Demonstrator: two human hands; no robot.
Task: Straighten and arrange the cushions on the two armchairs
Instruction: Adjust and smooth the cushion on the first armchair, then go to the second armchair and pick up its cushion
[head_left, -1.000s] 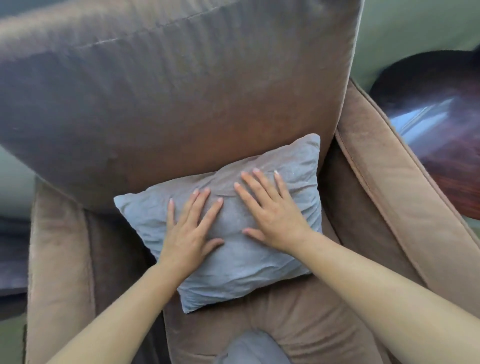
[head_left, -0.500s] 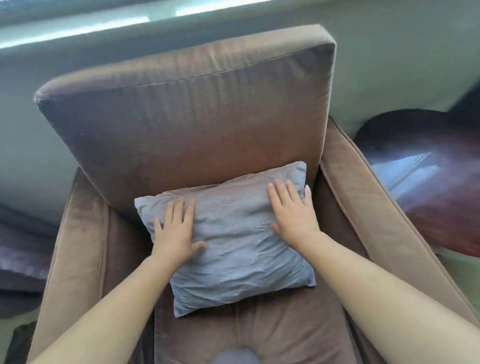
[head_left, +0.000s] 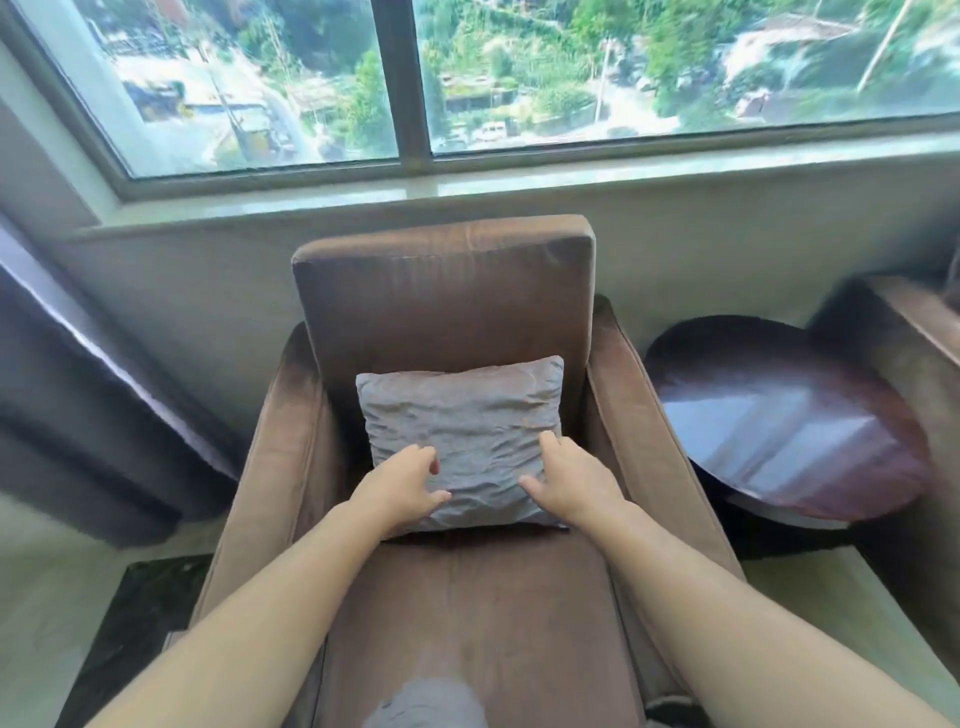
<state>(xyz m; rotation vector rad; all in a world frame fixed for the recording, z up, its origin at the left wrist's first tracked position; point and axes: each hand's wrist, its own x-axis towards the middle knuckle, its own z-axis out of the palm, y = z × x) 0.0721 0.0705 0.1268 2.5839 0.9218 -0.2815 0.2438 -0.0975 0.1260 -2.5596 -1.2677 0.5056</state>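
Note:
A grey square cushion (head_left: 462, 426) stands upright and centred against the brown back cushion (head_left: 441, 306) of the brown armchair (head_left: 275, 467). My left hand (head_left: 402, 488) rests on its lower left part with the fingers loosely bent, hiding that corner. Over the lower right part lies my right hand (head_left: 569, 483), thumb spread toward the middle. Neither hand visibly grips the fabric. The seat cushion (head_left: 467, 613) lies flat in front. An arm of the second armchair (head_left: 914, 343) shows at the right edge; its cushions are out of view.
A round dark glossy side table (head_left: 779, 415) stands between the two chairs. A dark curtain (head_left: 78, 395) hangs at the left. A window sill (head_left: 467, 187) and a wide window run behind the chair. Grey fabric (head_left: 426, 701) shows at the bottom edge.
My view has pulled back and up, so the whole chair and the window show. Both hands slid from the cushion's upper half down to its lower part. The cushion now sits straighter.

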